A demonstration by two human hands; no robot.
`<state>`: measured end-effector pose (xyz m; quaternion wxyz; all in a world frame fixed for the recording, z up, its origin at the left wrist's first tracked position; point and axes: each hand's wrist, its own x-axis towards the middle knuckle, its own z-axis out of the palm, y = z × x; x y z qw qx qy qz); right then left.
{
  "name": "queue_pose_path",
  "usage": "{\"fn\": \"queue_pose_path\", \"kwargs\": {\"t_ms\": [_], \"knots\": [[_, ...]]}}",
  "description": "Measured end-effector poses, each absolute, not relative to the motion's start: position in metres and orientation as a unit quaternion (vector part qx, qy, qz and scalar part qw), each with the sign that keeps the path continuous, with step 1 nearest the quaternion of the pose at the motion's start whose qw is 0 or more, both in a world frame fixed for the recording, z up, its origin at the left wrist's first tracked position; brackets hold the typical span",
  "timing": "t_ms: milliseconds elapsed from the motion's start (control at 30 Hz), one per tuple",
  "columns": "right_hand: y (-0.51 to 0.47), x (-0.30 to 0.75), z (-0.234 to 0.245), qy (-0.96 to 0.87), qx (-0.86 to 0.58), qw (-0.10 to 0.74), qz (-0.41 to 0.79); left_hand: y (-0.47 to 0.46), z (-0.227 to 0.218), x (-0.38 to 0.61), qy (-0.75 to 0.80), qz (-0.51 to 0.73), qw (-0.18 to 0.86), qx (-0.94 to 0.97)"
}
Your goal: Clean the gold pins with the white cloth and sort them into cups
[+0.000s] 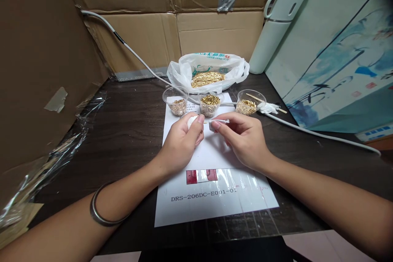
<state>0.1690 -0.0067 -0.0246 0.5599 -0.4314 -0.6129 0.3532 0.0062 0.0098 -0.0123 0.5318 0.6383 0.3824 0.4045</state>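
My left hand point(182, 141) is closed around a small white object point(192, 120) that shows above the thumb. My right hand point(242, 137) pinches a thin grey-white tool point(219, 122) whose tip points left toward the white object. Both hands hover over a white printed sheet point(211, 196) marked DRS-206DC-E001. Just beyond the fingers stand three clear cups of small gold parts: the left cup point(175, 100), the middle cup point(210, 104) and the right cup point(247, 101).
A white plastic bag point(208, 71) of gold parts lies behind the cups. A white cable point(322, 135) crosses the dark table. A pale flask point(274, 32) and a painted paper bag point(337, 57) stand at right. Cardboard walls surround; crumpled clear film point(46, 159) lies left.
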Motion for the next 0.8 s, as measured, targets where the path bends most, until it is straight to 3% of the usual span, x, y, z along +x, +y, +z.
{"fn": "queue_pose_path", "kwargs": {"t_ms": [800], "knots": [[-0.0093,0.1684,-0.0255,-0.651,-0.446,0.507,0.347,0.0093,-0.0139,0.0079,0.385,0.381,0.539,0.645]]}}
